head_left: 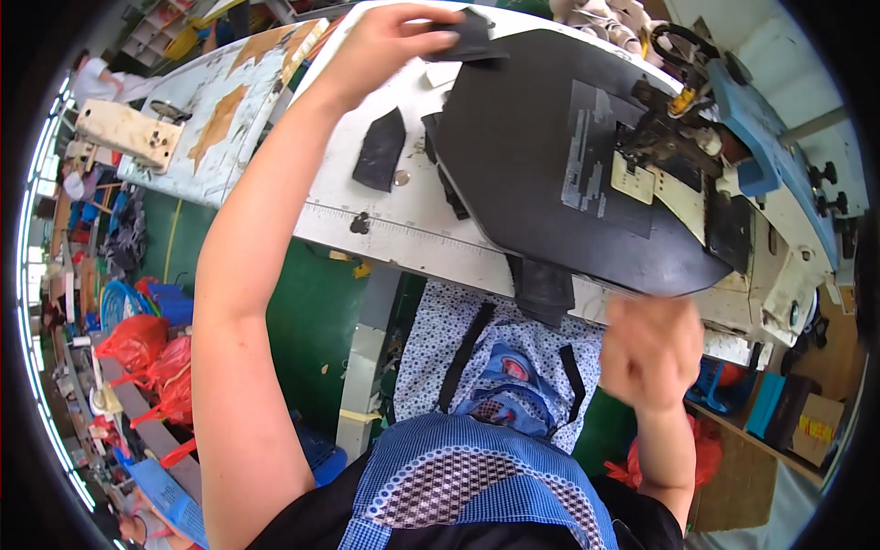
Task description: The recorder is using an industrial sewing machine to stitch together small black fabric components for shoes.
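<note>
At the far side of the sewing table, my left hand (403, 41) reaches out with its fingers closed on a dark, flat piece of material (472, 38). That piece overlaps the edge of a large black work plate (513, 119) around the sewing machine's needle area (634, 174). Another black cut piece (379, 151) lies on the white tabletop, nearer to me. My right hand (651, 353) is at the table's front edge, below the plate's right corner. It is smeared by motion, so what its fingers do is unclear. A black strip (544, 291) hangs over the front edge.
The blue-and-white machine head (779, 137) stands at the right. A pile of pale pieces (610, 27) sits beyond the plate. Leftward is another worn table (238, 101) with a beige machine part (128, 133). Red plastic bags (151, 357) are at the lower left.
</note>
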Available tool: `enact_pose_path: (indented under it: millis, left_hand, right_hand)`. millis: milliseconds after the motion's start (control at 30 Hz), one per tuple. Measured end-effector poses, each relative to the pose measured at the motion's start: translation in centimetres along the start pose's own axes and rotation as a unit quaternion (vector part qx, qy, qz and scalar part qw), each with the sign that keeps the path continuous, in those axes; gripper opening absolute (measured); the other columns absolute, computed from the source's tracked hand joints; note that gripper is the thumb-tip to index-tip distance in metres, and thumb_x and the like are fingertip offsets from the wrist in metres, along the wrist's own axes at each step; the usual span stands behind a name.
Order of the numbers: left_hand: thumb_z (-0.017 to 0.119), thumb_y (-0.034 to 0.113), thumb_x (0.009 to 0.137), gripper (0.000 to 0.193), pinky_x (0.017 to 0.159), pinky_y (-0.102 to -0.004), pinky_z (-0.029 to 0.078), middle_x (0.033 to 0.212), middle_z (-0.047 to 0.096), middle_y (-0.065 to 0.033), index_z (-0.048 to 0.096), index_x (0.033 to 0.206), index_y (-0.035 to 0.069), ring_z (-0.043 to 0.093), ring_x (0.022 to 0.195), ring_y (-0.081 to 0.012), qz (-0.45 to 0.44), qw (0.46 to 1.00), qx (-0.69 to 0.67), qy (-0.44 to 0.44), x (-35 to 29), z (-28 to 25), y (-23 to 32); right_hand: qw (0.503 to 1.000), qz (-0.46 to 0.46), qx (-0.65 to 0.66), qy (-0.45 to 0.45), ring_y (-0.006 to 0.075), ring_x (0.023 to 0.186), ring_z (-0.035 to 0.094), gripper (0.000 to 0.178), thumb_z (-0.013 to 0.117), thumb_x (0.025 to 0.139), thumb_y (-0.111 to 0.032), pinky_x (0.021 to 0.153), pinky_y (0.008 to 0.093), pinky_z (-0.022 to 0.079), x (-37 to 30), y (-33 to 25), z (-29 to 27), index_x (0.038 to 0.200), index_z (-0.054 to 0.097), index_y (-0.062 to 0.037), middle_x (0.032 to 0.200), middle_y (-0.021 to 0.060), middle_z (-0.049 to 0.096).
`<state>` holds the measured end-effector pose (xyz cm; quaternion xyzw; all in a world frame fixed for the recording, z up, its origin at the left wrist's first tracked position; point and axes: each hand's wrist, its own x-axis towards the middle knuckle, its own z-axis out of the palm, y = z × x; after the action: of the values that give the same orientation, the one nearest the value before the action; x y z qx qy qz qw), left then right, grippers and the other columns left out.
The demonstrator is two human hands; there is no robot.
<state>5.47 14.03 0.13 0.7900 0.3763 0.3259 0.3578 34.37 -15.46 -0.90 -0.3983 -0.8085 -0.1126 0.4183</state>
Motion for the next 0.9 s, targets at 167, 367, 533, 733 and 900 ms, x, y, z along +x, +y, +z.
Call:
enact_pose_path:
  millis: [167,367,533,733,900]
  left_hand:
    - [0.07,0.004,0.089,0.032,0.111,-0.0366,0.051,0.142,0.07,-0.0143,0.077,0.12,0.002,0.067,0.126,-0.0228,-0.149,0.983,0.044,-0.101,-11.1,-4.5,-11.3]
    - [0.075,0.006,0.089,0.033,0.114,-0.0455,0.048,0.136,0.068,-0.0137,0.072,0.122,0.008,0.065,0.128,-0.0327,0.02,0.978,0.171,0.12,-15.5,4.9,-4.8]
    - [0.082,0.014,0.083,0.025,0.092,-0.0422,0.058,0.113,0.073,-0.0062,0.075,0.107,0.007,0.071,0.104,-0.0289,0.262,0.958,0.094,-0.066,-19.6,14.7,1.6]
    - [0.082,0.008,0.082,0.03,0.088,-0.0419,0.061,0.117,0.072,-0.0098,0.075,0.111,0.004,0.072,0.106,-0.0315,0.212,0.974,0.078,-0.009,-21.4,18.6,0.0]
    - [0.08,0.014,0.086,0.03,0.095,-0.0414,0.059,0.12,0.069,-0.0092,0.073,0.114,0.005,0.069,0.113,-0.0305,0.178,0.98,0.083,0.002,-21.0,19.2,1.2]
  right_hand:
    - [0.979,0.128,0.074,-0.142,0.0275,0.084,0.073,0.028,0.089,0.074,-0.005,0.074,0.0371,0.059,-3.7,-0.1,4.4,0.1,0.079,-0.0037,0.099,0.0093,0.076]
    - [0.936,0.226,0.137,-0.231,0.032,0.103,0.076,0.026,0.088,0.08,-0.008,0.089,0.0401,0.06,-6.2,2.5,6.2,0.105,0.08,-0.0047,0.115,0.0114,0.08]
    - [0.914,0.278,0.153,-0.252,0.032,0.101,0.076,0.025,0.086,0.081,-0.008,0.088,0.0401,0.06,-5.7,2.5,6.2,0.105,0.079,-0.0047,0.114,0.0108,0.079]
    - [0.973,0.085,0.008,-0.214,0.0331,0.083,0.074,0.017,0.082,0.082,-0.006,0.074,0.0426,0.059,-5.5,1.6,7.4,0.099,0.076,-0.0035,0.104,0.0097,0.078]
    - [0.949,0.274,0.042,-0.147,0.0248,0.067,0.068,0.008,0.076,0.086,-0.006,0.061,0.0411,0.055,-6.0,2.8,8.2,0.085,0.069,-0.0065,0.087,0.0053,0.071]
